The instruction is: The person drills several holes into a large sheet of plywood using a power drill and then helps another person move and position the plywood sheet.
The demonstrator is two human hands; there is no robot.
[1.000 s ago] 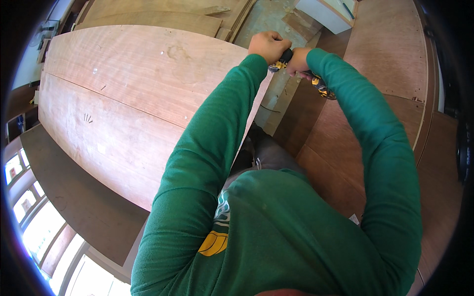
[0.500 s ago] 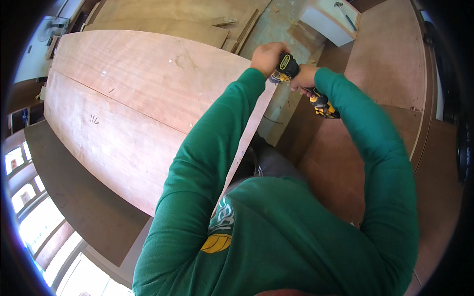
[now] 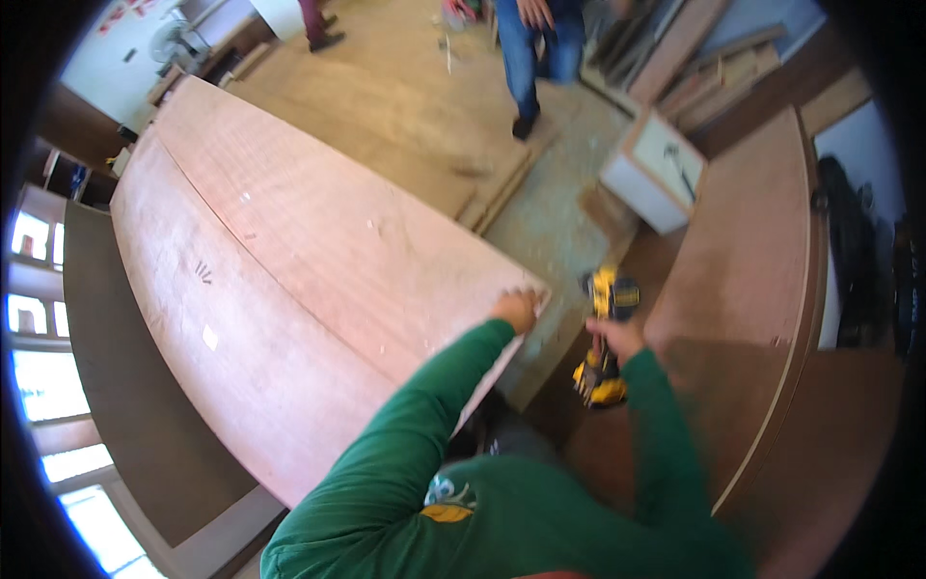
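Observation:
My left hand (image 3: 518, 309) rests at the near right corner of a large pale wooden panel (image 3: 328, 261), its fingers bent and slightly apart on the surface. Whether the thumb hooks the edge is hidden. Just beyond that corner, on the right, my right hand (image 3: 620, 338) grips a yellow and black power drill (image 3: 608, 289) by its handle. The drill is held in the air, apart from the panel. A small cluster of screws (image 3: 203, 272) lies on the panel's left part, with a white scrap (image 3: 210, 337) nearer to me.
A white box (image 3: 651, 183) with a hammer (image 3: 678, 166) on it stands beyond the drill. Wooden boards (image 3: 743, 261) form a low structure on the right. A co-worker in jeans (image 3: 531, 63) stands at the back; another person's leg (image 3: 316, 24) shows farther left. Lumber scraps (image 3: 719, 77) lie behind.
My left hand has let go of the drill's head and come down onto the panel corner. My right hand has drawn the drill right, off the panel edge. The view has shifted, bringing people into sight.

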